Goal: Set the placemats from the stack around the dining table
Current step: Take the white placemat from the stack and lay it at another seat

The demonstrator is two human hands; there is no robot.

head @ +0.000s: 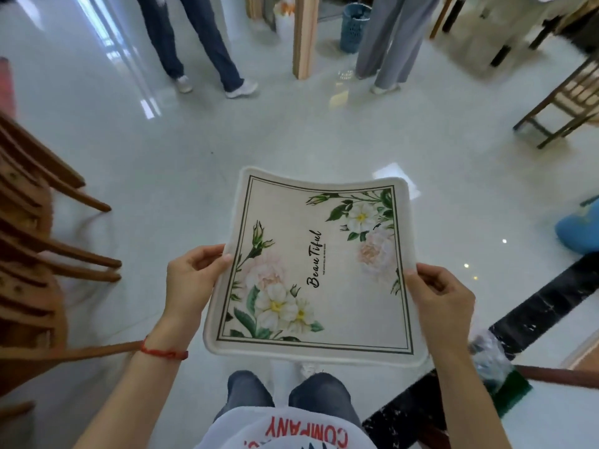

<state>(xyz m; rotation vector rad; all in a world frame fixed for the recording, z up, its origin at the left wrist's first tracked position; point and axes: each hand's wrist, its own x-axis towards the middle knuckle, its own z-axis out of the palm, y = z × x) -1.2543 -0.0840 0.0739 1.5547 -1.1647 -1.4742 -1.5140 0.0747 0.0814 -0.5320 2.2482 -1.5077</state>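
Head view: we hold one placemat point(319, 270) flat in the air over the pale glossy floor point(168, 150), above our knees. Our left hand point(191, 280) pinches its left edge, thumb on top; our right hand point(440, 296) pinches its right edge the same way. The mat sags slightly, floral print and "Beautiful" lettering facing up. Wooden chairs point(35, 241) stand at left. A black marbled table edge point(534, 315) runs at lower right. Two people's legs point(201, 43) stand beyond.

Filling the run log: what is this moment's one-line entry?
stage: carrying | placemat: held flat over floor | left hand: grips left edge | right hand: grips right edge | table: unseen
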